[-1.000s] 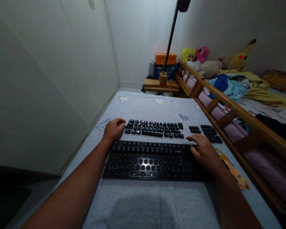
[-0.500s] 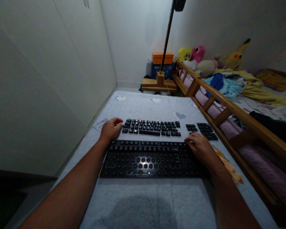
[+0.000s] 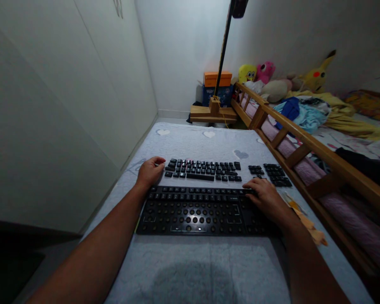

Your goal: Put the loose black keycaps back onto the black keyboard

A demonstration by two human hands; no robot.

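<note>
A black keyboard [image 3: 193, 230] lies across the bedcover. Keycaps fill its top two rows over the main part, while the lower rows show bare round key posts. My right hand [image 3: 266, 196] is over its upper right part, fingers bent and fingertips at the right end of the top row; anything between them is hidden. Beyond the keyboard, loose black keycaps [image 3: 205, 169] are laid out in rows, with a long space bar [image 3: 200, 177] in front. My left hand [image 3: 150, 172] rests beside their left end, fingers curled together near the thumb; whether it holds anything is hidden.
More keycaps [image 3: 277, 175] lie at the right, near the wooden bed rail [image 3: 299, 137]. An orange item [image 3: 308, 223] sits beside my right forearm. White cupboard doors [image 3: 66, 105] stand at the left. A pole on a wooden base [image 3: 213, 112] stands past the bed's far edge.
My right hand has shifted slightly left along the keyboard's top edge. My left hand stays beside the loose keycaps. The whole view has moved a little.
</note>
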